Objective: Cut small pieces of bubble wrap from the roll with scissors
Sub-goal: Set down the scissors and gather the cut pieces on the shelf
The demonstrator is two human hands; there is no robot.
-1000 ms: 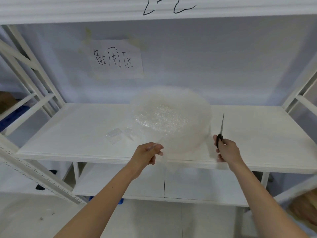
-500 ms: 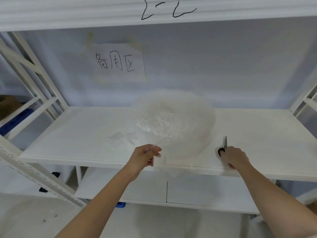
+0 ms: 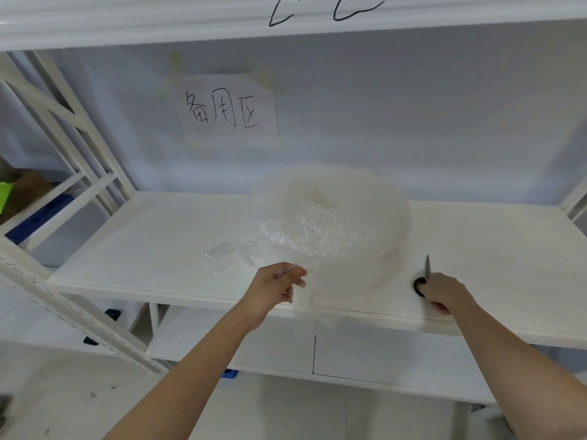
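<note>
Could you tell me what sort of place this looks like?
Probably a storeroom or packing area: white metal shelving, a handwritten paper sign taped to the wall, and a big bubble wrap roll on the shelf.

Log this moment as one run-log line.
left hand: pinching wrap end | right hand: holding scissors, blades shut | roll: on shelf | cut pieces: left of roll

The bubble wrap roll [image 3: 333,230] is translucent, glistening plastic on a matt white wood-grain shelf board [image 3: 143,236], beside dark-handled metal scissors [image 3: 424,276].

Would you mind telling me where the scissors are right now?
In the right hand, the scissors sit low on the shelf, right of the roll.
</note>
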